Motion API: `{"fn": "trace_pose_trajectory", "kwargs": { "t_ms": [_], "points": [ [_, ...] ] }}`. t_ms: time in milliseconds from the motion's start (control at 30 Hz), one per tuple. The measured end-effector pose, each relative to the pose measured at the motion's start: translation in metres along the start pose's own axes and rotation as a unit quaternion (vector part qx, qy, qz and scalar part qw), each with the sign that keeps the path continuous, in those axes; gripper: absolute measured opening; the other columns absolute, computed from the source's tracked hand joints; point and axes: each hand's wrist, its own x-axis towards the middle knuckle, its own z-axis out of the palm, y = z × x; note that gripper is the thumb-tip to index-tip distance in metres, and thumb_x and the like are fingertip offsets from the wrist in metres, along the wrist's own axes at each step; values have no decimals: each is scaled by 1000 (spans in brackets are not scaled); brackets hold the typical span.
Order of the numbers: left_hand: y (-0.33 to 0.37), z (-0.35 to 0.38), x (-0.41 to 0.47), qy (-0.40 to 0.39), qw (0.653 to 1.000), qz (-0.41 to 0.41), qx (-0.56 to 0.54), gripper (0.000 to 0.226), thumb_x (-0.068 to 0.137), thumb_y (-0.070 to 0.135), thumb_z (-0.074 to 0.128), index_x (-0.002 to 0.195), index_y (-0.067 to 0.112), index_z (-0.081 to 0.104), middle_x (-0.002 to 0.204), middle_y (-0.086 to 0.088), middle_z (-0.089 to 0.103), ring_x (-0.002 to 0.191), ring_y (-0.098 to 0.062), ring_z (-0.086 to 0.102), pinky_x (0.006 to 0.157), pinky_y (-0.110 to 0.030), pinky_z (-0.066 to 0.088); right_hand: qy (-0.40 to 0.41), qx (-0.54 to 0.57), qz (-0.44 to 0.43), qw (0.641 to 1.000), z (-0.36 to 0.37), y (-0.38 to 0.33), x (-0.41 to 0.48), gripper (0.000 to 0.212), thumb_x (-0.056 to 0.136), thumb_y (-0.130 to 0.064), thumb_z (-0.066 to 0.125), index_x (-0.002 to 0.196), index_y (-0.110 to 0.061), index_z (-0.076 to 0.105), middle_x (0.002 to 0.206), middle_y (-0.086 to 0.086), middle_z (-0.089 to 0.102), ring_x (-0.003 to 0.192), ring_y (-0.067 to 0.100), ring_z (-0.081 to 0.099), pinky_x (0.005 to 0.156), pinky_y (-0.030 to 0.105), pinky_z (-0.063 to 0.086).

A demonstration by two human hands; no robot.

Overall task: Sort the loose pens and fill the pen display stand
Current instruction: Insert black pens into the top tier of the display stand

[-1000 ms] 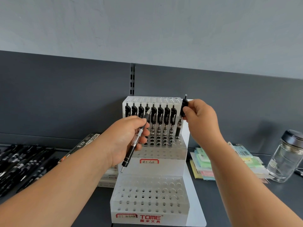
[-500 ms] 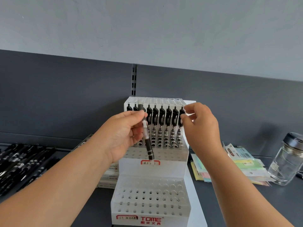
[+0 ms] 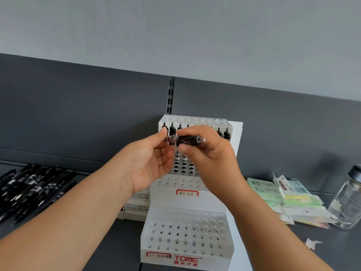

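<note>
A white stepped pen display stand (image 3: 186, 249) marked TOME stands in front of me. Its top tier holds a row of several black pens (image 3: 226, 133); the lower tiers show bare holes. In front of that row a black pen (image 3: 185, 140) lies level, tip pointing right. My left hand (image 3: 152, 163) pinches its left end between thumb and fingers. My right hand (image 3: 211, 153) pinches its middle and covers part of the pen row.
A heap of loose black pens (image 3: 33, 186) lies on the dark shelf at the left. Small flat boxes (image 3: 136, 208) sit beside the stand's left side. Coloured paper packets (image 3: 283, 200) and a glass jar (image 3: 347, 204) are at the right. A dark back panel rises behind.
My right hand let go of the pen it set in the top row and came left onto the pen in my left hand. That pen swung from upright to level.
</note>
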Motion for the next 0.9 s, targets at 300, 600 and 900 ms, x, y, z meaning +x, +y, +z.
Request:
{"fn": "trace_pose_trajectory", "kwargs": {
  "t_ms": [300,600,900],
  "points": [
    [-13,-34,-1,76,872,212,435,7,90,23,61,90,20,67,86,2,66,76,-10,60,64,-21,43,109,-17,74,991,-4,1,27,14,86,-23,67,85,-12,59,77,11,65,78,34,62,72,52,53],
    [-26,-57,4,81,804,184,559,33,87,36,63,118,27,56,109,13,58,99,-6,56,91,-33,48,27,-109,120,986,19,8,39,12,97,-24,49,97,-15,57,85,5,66,80,22,65,74,41,55],
    [-25,-60,10,71,812,179,551,29,89,33,61,117,25,59,96,15,61,93,-6,58,88,-33,49,-59,-193,170,965,38,18,47,17,96,-16,36,98,-5,49,91,16,64,60,19,41,55,36,39]
  ]
}}
